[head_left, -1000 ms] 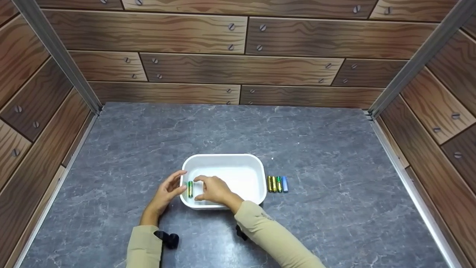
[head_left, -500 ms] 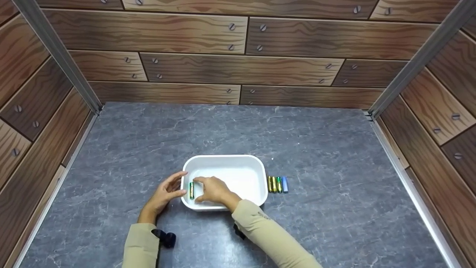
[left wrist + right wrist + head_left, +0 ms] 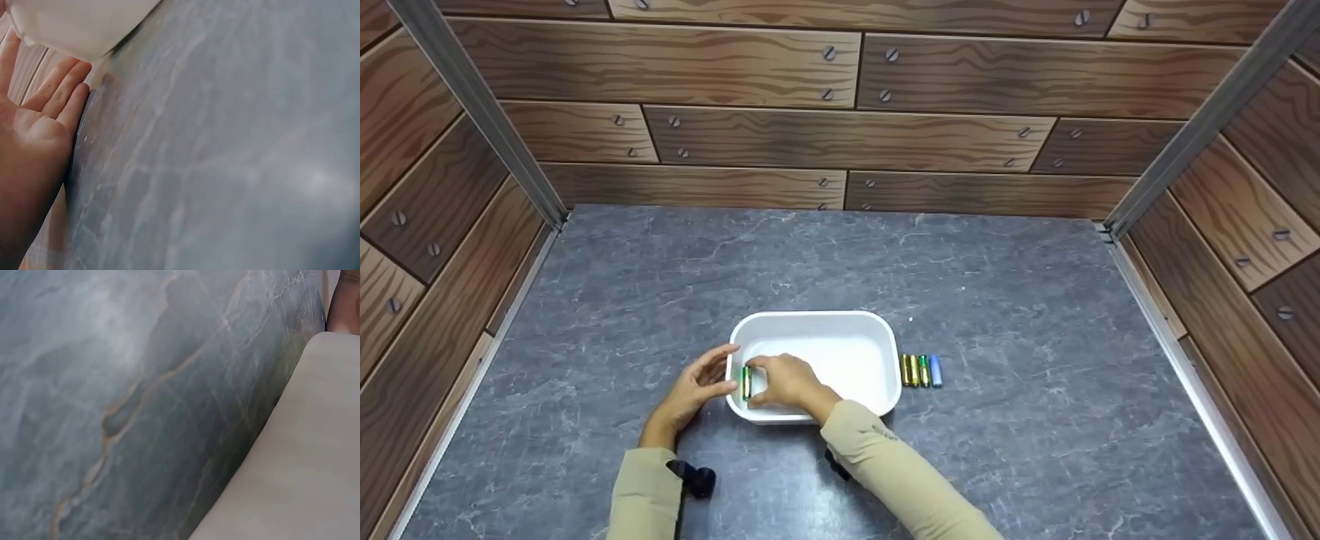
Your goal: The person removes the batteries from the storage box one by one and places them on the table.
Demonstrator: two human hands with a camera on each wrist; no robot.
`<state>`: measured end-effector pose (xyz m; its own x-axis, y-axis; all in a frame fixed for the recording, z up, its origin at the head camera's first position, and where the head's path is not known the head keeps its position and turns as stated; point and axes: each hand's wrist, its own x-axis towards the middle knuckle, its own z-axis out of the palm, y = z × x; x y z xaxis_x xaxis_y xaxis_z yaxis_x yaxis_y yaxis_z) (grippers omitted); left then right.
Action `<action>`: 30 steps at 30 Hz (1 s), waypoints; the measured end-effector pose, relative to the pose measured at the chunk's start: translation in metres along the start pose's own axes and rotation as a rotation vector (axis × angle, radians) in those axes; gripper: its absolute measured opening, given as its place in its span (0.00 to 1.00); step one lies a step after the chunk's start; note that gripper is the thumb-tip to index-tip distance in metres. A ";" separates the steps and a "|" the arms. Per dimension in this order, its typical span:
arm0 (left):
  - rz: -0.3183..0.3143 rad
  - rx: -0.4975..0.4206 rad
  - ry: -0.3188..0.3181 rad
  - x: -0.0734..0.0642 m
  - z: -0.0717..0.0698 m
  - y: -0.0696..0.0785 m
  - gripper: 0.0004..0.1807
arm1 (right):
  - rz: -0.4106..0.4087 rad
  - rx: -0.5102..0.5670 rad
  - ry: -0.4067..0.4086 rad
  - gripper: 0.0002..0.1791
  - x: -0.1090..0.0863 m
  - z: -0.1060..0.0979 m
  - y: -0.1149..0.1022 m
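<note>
A white rectangular container (image 3: pixel 889 322) with rounded corners sits on the grey marbled tabletop. Inside it, along the left wall, lies a green and gold battery (image 3: pixel 747 384). My right hand (image 3: pixel 789 384) reaches in over the front side, its thumb and finger curved around the battery's two ends, fingertips right at them. My left hand (image 3: pixel 695 384) rests against the container's left side, thumb and index finger at the rim. In the left wrist view the left fingers (image 3: pixel 62 84) lie straight beside the container's wall (image 3: pixel 79 28). The right wrist view hides the right hand's fingertips.
Several batteries (image 3: pixel 919 371) stand in a row just right of the container, gold, green and blue. Wood-patterned walls (image 3: pixel 930 142) enclose the back and sides of the tabletop (image 3: pixel 1035 315), with metal posts in the corners. A black wrist camera (image 3: pixel 701 482) sits by the left sleeve.
My right thumb and finger have moved slightly left and come in around the battery's ends. The container has shifted a little to the right. The left hand stays at its side.
</note>
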<state>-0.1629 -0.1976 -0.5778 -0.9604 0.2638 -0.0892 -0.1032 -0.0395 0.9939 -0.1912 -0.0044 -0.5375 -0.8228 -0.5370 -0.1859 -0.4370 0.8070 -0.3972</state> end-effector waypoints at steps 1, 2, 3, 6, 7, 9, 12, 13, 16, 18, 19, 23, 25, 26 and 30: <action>0.000 -0.004 0.002 0.000 0.000 0.000 0.39 | -0.025 -0.006 0.026 0.33 0.005 0.008 0.006; -0.002 -0.006 0.004 0.000 0.000 0.000 0.39 | -0.032 -0.011 0.035 0.32 0.005 0.009 0.007; 0.002 -0.002 0.005 0.000 0.000 0.000 0.39 | -0.039 -0.020 0.042 0.31 0.006 0.010 0.007; 0.006 0.003 0.016 0.000 0.001 0.000 0.38 | -0.060 -0.050 0.063 0.30 0.006 0.011 0.006; 0.007 0.005 0.021 0.000 0.001 -0.001 0.38 | -0.064 -0.056 0.069 0.30 0.005 0.011 0.006; 0.007 0.012 0.029 0.000 0.001 -0.001 0.38 | -0.047 -0.064 0.050 0.30 0.000 0.002 -0.002; 0.004 0.014 0.033 0.001 0.001 -0.002 0.38 | -0.048 -0.071 0.058 0.30 -0.002 0.002 -0.004; 0.003 0.014 0.033 0.001 0.001 -0.002 0.37 | -0.048 -0.071 0.061 0.30 -0.002 0.003 -0.004; 0.005 0.009 0.030 0.001 0.001 -0.002 0.37 | -0.056 -0.086 0.077 0.30 -0.002 0.004 -0.006; 0.006 0.004 0.024 0.001 0.001 -0.002 0.37 | -0.066 -0.112 0.086 0.29 -0.002 0.005 -0.006; 0.006 0.001 0.022 0.001 0.001 -0.002 0.38 | -0.070 -0.125 0.090 0.29 -0.002 0.005 -0.007; 0.016 -0.004 0.002 0.001 0.001 -0.002 0.38 | -0.079 -0.166 0.087 0.27 -0.003 0.003 -0.008; 0.020 -0.008 -0.002 0.001 0.001 -0.002 0.38 | -0.083 -0.169 0.088 0.26 -0.003 0.002 -0.008; 0.022 -0.006 -0.002 0.000 0.001 -0.001 0.38 | -0.083 -0.169 0.088 0.26 -0.003 0.002 -0.007; 0.016 0.006 0.017 0.000 0.001 -0.002 0.38 | -0.088 -0.164 0.084 0.27 -0.003 0.000 -0.007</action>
<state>-0.1631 -0.1968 -0.5793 -0.9663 0.2464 -0.0746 -0.0866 -0.0381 0.9955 -0.1858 -0.0082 -0.5339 -0.8032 -0.5905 -0.0785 -0.5564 0.7908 -0.2552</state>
